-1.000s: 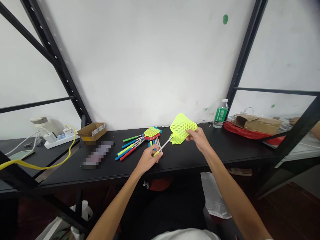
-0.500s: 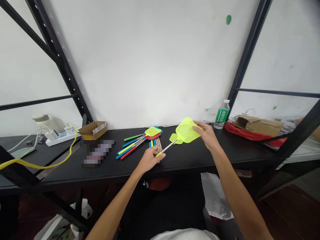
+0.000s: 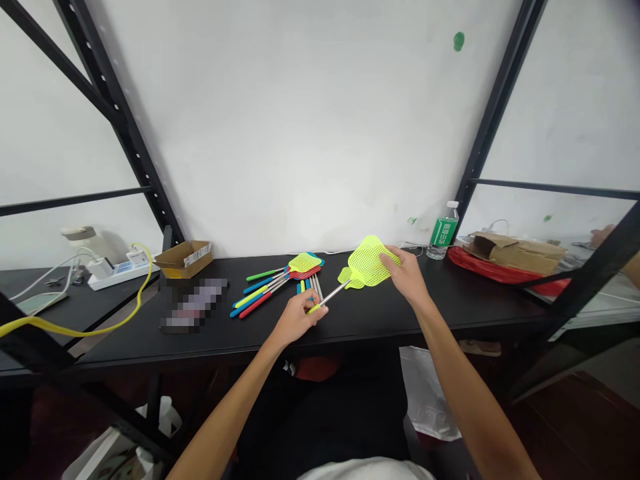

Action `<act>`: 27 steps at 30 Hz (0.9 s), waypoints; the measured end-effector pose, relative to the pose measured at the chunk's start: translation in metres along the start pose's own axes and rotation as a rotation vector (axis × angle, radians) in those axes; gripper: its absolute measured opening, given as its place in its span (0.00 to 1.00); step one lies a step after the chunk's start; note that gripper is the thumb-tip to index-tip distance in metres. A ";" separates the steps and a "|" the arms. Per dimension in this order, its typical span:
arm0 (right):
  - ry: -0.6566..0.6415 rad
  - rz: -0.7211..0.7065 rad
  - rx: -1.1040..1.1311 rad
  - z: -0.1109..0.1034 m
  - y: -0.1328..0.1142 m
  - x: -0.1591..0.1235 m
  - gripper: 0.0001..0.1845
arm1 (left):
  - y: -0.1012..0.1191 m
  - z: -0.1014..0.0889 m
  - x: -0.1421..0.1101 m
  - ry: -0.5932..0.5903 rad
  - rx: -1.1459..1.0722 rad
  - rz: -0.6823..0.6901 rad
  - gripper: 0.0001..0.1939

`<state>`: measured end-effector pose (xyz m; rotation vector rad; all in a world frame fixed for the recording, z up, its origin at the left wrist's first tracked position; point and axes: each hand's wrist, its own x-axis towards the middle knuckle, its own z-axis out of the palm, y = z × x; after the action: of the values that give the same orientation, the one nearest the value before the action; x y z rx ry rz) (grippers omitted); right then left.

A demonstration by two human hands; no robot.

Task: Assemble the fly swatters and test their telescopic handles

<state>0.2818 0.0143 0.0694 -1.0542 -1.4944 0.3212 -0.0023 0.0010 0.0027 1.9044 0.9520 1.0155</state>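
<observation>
A yellow-green fly swatter [image 3: 371, 264] is held at a slant above the black table, its perforated head up and to the right. My left hand [image 3: 296, 319] is closed round its handle, near the metal shaft. With thumb and fingers, my right hand [image 3: 409, 275] pinches the right edge of the head. Behind the swatter's neck, another yellow-green mesh piece [image 3: 345, 275] shows in part. Several fly swatters with coloured handles [image 3: 260, 297] lie fanned out to the left. Beside my left hand are several metal shafts with blue and yellow grips [image 3: 314, 285], partly covered by my fingers.
A small open cardboard box [image 3: 184, 261] and a blurred-out object [image 3: 196, 307] occupy the left side. A water bottle [image 3: 443, 231] stands at the back right, near a red bag [image 3: 500, 268] with a cardboard piece [image 3: 520, 252]. A yellow cable [image 3: 137, 300] hangs at the left.
My hands and the swatter keep almost the same pose; the view has shifted slightly. At the far right a blurry skin-toned shape, possibly another person's hand, has come into view.
</observation>
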 end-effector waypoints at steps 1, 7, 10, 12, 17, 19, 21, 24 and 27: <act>0.000 0.009 -0.002 0.001 0.000 0.000 0.20 | 0.000 0.000 0.000 0.000 0.000 -0.001 0.15; 0.006 0.009 -0.060 0.002 0.000 -0.001 0.22 | 0.001 0.001 0.001 0.000 -0.004 0.004 0.15; 0.010 0.004 -0.078 0.003 -0.002 -0.002 0.23 | 0.002 0.001 0.001 -0.001 -0.004 -0.004 0.16; 0.013 0.001 -0.080 0.003 -0.003 -0.002 0.22 | 0.002 0.001 0.000 0.001 -0.003 -0.005 0.16; 0.017 0.021 -0.040 0.005 -0.002 -0.003 0.22 | 0.001 0.000 0.000 0.004 -0.008 -0.004 0.17; -0.007 0.074 0.026 0.006 -0.001 -0.003 0.24 | 0.000 0.000 0.000 0.003 -0.005 -0.004 0.17; -0.030 0.115 0.091 0.006 0.000 -0.002 0.26 | 0.000 0.001 0.000 0.002 -0.002 -0.002 0.16; -0.040 0.128 0.137 0.004 0.001 -0.001 0.25 | -0.002 0.001 0.001 0.002 0.005 -0.003 0.16; -0.034 0.130 0.149 0.002 0.002 0.001 0.25 | -0.003 0.001 0.001 -0.003 0.016 -0.006 0.15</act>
<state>0.2813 0.0166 0.0679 -1.0325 -1.4113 0.5366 -0.0019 0.0029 0.0000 1.9148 0.9657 1.0043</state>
